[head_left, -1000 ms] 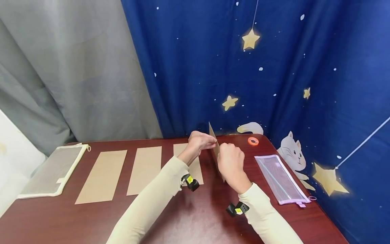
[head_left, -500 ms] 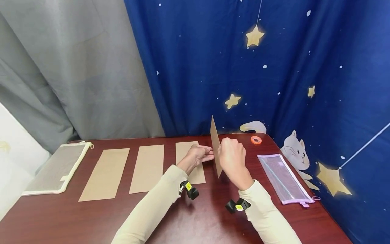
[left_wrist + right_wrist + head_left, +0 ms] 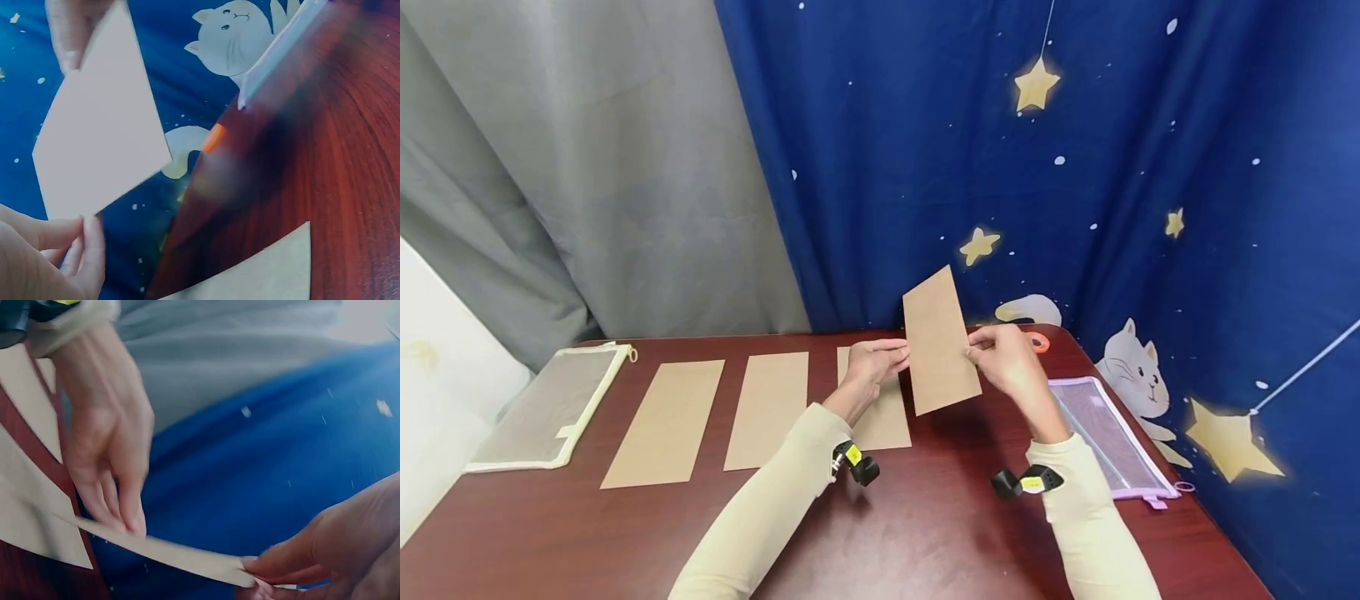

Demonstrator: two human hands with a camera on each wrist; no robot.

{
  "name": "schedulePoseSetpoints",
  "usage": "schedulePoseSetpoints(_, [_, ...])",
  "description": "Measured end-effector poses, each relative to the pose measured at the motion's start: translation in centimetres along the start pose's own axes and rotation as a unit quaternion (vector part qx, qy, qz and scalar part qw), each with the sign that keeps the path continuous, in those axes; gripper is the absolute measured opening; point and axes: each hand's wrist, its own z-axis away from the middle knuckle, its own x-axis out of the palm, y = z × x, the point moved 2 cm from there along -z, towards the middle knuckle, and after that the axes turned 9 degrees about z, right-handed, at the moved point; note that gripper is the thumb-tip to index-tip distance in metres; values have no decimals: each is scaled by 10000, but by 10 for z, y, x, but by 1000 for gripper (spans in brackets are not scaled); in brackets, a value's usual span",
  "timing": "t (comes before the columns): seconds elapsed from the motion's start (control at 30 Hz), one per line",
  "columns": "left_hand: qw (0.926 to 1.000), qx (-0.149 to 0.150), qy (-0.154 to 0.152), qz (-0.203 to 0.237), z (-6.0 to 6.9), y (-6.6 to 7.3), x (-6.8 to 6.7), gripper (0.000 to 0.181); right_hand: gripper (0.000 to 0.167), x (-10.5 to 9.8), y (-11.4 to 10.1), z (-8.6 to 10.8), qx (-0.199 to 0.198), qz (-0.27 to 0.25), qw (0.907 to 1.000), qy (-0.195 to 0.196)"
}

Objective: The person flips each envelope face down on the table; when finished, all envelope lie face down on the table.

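Observation:
A tan rectangular sheet of card (image 3: 942, 346) is held up off the table, tilted, its broad face toward the head camera. My left hand (image 3: 874, 365) pinches its left edge between thumb and fingers. On the opposite edge, my right hand (image 3: 1006, 358) pinches it the same way. The left wrist view shows the sheet (image 3: 103, 125) pale, with the left fingertips (image 3: 92, 234) at its lower corner. Seen nearly edge-on in the right wrist view, the sheet (image 3: 181, 555) spans both hands. Below my left hand another tan sheet (image 3: 886, 421) lies flat, partly covered.
Two more tan sheets, one middle (image 3: 767, 412) and one farther left (image 3: 666, 425), lie on the dark red table (image 3: 910, 525). A cream-edged mesh zip pouch (image 3: 550, 408) is at far left, a lilac one (image 3: 1108, 442) at right. An orange ring (image 3: 1039, 342) sits near the back edge.
The held sheet has turned from nearly edge-on to face the head camera and risen slightly. My right hand has moved right with its edge; my left hand now pinches the left edge.

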Motion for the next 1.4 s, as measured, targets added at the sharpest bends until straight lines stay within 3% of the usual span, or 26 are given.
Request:
schedulePoseSetpoints(0.1, [9998, 180, 7, 101, -1, 5, 0, 28, 17, 1, 19, -4, 148, -831, 9949, -548])
schedulePoseSetpoints(0.23, [9998, 168, -77, 76, 0, 9, 2, 27, 29, 6, 38, -9, 603, -1865, 9764, -911])
schedulePoseSetpoints(0.37, [9998, 133, -178, -3, 2, 12, 5, 27, 38, 15, 49, -15, 957, -2652, 9563, -773])
schedulePoseSetpoints(0.47, [9997, 122, -225, -11, 2, 11, 7, 28, 40, 22, 57, -19, 1103, -2983, 9466, -524])
schedulePoseSetpoints(0.7, [9995, 125, -284, -90, 1, -1, 11, 29, 38, 42, 77, -24, 1369, -3157, 9385, -280])
schedulePoseSetpoints(0.83, [9989, 180, -176, -385, 1, -15, 11, 27, 36, 55, 90, -23, 1528, -2937, 9429, -371])
schedulePoseSetpoints(1.0, [9936, 301, -17, -1085, 1, -31, 9, 24, 31, 72, 102, -18, 1751, -2564, 9497, -407])
schedulePoseSetpoints(1.13, [9862, 405, 9, -1604, 1, -38, 11, 21, 27, 83, 109, -15, 1837, -2385, 9526, -444])
schedulePoseSetpoints(1.23, [9745, 429, 71, -2201, 1, -40, 13, 18, 26, 86, 111, -13, 1894, -2180, 9563, -467])
schedulePoseSetpoints(1.3, [9612, 483, 135, -2711, 0, -41, 15, 15, 24, 87, 112, -13, 1922, -1938, 9610, -449])
schedulePoseSetpoints(1.4, [9337, 638, 305, -3510, -1, -40, 17, 8, 23, 87, 111, -13, 1821, -1417, 9720, -444])
